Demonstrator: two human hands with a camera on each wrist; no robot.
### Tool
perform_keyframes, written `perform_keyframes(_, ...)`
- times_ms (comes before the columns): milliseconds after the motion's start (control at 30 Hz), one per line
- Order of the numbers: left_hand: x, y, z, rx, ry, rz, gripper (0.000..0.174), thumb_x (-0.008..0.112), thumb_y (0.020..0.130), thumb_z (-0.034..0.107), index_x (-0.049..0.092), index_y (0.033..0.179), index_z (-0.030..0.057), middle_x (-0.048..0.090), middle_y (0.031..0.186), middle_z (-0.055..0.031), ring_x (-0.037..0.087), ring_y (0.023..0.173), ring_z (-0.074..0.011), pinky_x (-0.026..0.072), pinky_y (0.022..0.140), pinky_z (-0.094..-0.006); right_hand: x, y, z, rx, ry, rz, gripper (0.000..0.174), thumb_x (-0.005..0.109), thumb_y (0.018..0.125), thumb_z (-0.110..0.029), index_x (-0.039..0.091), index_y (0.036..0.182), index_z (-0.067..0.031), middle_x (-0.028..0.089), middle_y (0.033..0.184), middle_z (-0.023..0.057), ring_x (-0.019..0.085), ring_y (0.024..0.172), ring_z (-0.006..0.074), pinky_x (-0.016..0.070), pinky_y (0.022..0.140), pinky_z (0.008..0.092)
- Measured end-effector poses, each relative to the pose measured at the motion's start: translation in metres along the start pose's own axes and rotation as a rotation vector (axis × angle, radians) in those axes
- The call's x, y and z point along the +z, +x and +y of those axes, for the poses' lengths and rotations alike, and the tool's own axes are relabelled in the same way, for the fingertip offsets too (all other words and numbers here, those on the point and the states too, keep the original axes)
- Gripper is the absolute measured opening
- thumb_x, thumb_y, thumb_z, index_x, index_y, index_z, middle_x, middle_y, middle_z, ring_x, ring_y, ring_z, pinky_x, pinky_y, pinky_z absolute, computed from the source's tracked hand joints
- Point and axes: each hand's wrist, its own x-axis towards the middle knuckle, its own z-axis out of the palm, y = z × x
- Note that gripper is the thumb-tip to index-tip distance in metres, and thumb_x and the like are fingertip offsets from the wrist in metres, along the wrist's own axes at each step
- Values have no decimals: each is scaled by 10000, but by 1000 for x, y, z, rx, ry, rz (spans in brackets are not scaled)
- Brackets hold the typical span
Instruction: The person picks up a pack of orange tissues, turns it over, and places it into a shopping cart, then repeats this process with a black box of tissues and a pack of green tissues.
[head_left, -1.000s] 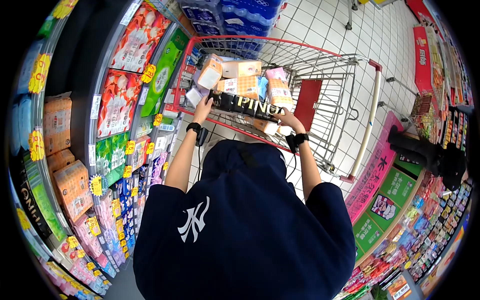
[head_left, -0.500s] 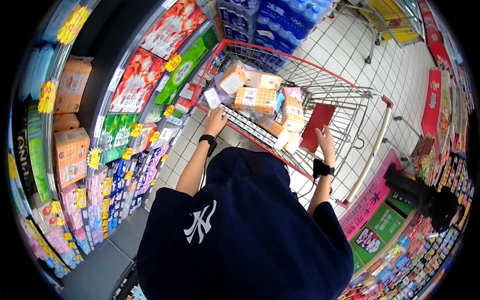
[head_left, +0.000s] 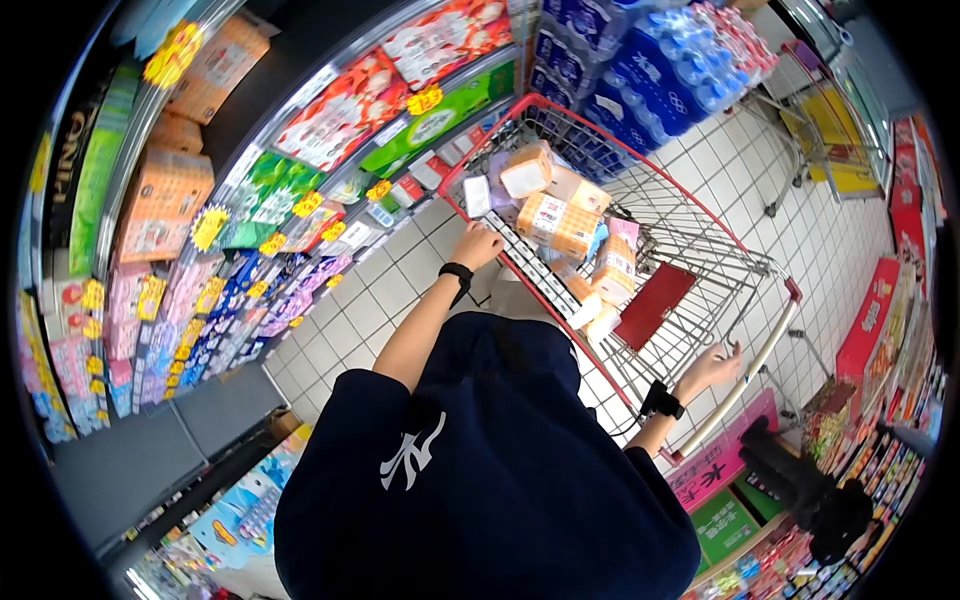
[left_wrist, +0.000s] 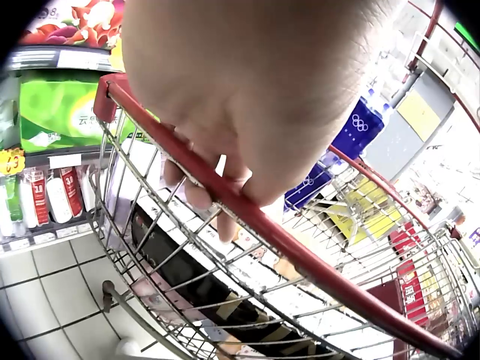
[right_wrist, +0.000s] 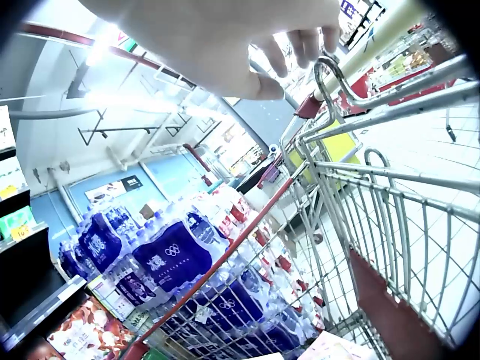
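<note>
My left hand (head_left: 478,245) is at the near red rim (left_wrist: 300,255) of a shopping cart, its fingers curled over the rim in the left wrist view. Just inside that rim lies a long black pack (left_wrist: 180,259), its white top (head_left: 535,262) facing up in the head view. Beside it are orange-checked tissue packs (head_left: 556,226) and a pink-topped pack (head_left: 622,232). My right hand (head_left: 712,368) hovers beside the cart's pale handle (head_left: 745,385), fingers loosely spread and holding nothing.
Shelves of tissue packs (head_left: 330,120) line the left side. Stacked bottled water (head_left: 650,85) stands beyond the cart. A red flap (head_left: 655,305) hangs inside the cart. Another person in dark clothes (head_left: 810,485) is at the right, near a pink sign (head_left: 720,460).
Both hands held the black pack over the cart's near side; it now lies inside. My right hand let go and moved right to the handle. The left stays at the rim as the view turns.
</note>
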Motion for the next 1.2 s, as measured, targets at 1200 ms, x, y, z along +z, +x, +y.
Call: perform_keyframes(1200,102,-271,111,-124,-109,2,285,639,740,445,609,759,162,628,770,-14,523,860,-216,300,820,-382,79,4,215,-213,263,-649,528,509,892,-366,453,1119,106,545,1059,270,547,954,335,411,843,409)
